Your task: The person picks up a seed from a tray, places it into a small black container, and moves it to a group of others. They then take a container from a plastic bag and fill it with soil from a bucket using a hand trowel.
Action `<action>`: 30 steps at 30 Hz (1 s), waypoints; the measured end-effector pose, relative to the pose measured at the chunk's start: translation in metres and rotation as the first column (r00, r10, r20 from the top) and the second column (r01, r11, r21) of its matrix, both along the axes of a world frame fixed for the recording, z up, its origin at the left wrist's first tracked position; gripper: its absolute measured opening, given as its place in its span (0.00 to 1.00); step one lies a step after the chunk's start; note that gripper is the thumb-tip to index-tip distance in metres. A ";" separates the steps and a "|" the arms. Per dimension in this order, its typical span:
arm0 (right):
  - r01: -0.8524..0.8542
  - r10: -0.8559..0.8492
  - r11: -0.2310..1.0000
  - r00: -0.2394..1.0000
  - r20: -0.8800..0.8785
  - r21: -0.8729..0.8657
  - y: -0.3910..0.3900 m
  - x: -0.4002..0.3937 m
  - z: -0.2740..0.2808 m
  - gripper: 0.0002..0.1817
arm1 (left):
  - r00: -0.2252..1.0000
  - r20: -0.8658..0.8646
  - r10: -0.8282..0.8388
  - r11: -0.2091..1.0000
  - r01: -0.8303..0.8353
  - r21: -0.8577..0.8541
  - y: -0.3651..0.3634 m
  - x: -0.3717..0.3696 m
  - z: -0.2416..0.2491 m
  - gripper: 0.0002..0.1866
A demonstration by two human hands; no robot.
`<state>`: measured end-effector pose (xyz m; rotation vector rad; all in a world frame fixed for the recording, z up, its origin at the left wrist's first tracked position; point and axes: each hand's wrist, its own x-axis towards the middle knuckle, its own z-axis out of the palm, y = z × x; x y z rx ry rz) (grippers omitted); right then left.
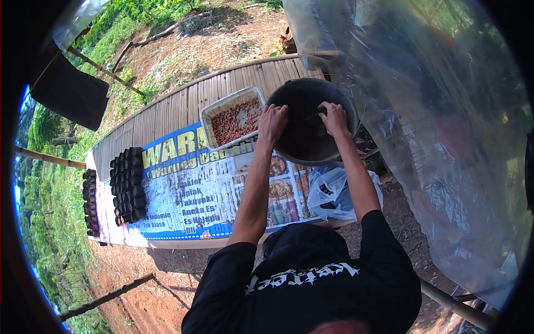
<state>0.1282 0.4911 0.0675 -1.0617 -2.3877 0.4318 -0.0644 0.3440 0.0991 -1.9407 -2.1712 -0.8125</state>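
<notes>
A dark round bucket [303, 147] stands at the right end of the slatted table, with dark contents deep in shadow. My left hand [273, 123] lies over its left rim, fingers curled and closed on the edge. Over the right part of the opening, my right hand [334, 118] is closed, its fingertips bent inward. A thin pale sliver shows by those fingertips, too small to name. Left of the bucket sits a white basket-like tray [208, 133] holding small reddish-brown seeds or beans [231, 123] and a whitish patch.
Black seedling pots [128, 186] stand in rows on the printed banner [183, 189], with another row [90, 200] at the left edge. A plastic bag [334, 192] lies below the bucket. Clear plastic sheeting [423, 139] hangs at right. Bamboo slats [183, 103] form the tabletop.
</notes>
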 end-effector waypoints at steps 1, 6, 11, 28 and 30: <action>-0.002 0.003 1.000 1.000 -0.015 0.008 -0.001 -0.002 0.000 0.09 | 1.000 0.000 0.004 1.000 -0.004 -0.004 0.000 0.001 0.001 0.05; -0.197 0.219 0.950 0.973 0.068 -0.241 -0.011 -0.011 0.003 0.14 | 1.000 -0.017 0.020 1.000 -0.021 -0.021 0.001 0.000 -0.001 0.05; -0.329 0.374 0.910 0.914 0.156 -0.254 -0.016 -0.013 0.002 0.15 | 0.999 -0.030 0.035 0.999 -0.036 -0.017 0.003 -0.001 -0.006 0.06; -0.387 0.385 0.922 0.921 0.057 0.023 -0.022 -0.022 0.016 0.13 | 0.996 -0.073 0.045 0.999 -0.044 0.005 0.003 0.003 -0.003 0.05; -0.379 0.375 0.922 0.925 0.069 0.075 -0.024 -0.024 0.016 0.12 | 0.997 -0.066 0.044 0.999 -0.043 0.006 0.002 0.003 -0.002 0.06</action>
